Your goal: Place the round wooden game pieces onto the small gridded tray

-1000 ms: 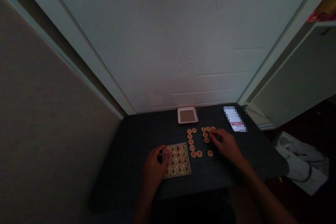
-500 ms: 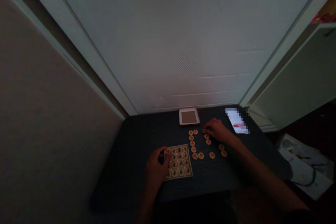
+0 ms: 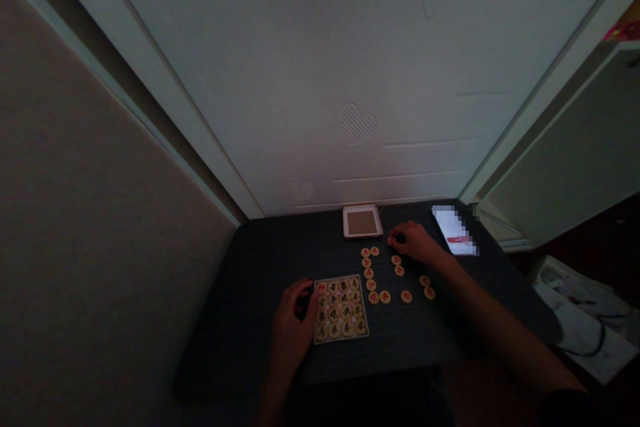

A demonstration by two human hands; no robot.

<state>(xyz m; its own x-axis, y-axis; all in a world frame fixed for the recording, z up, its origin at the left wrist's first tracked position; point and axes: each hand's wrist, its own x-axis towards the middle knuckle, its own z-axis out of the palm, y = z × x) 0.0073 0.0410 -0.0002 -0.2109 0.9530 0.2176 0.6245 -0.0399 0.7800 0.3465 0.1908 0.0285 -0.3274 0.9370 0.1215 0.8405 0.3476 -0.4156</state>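
My left hand point(image 3: 293, 320) rests at the left edge of a shallow square tray point(image 3: 368, 320), its thumb and fingers apart and curved. In that tray, round Chinese chess pieces point(image 3: 346, 310) lie in rows, most with black characters and one with red at the upper left corner. Over the back of the loose red-marked pieces point(image 3: 371, 285), my right hand point(image 3: 413, 241) has its thumb and fingertips closed together. The piece at its fingertips is mostly hidden.
Behind the loose pieces sits a white-rimmed tray or lid point(image 3: 363, 222). A lit phone point(image 3: 454, 230) lies at the back right of the dark table point(image 3: 240, 320). A white panel point(image 3: 300, 80) rises behind the table, and a pale bag point(image 3: 585, 327) is beyond its right edge.
My left thumb has drawn back from over the pieces to the tray's edge. My right fingertips have lifted slightly, and the piece seen beneath them is no longer in its spot.
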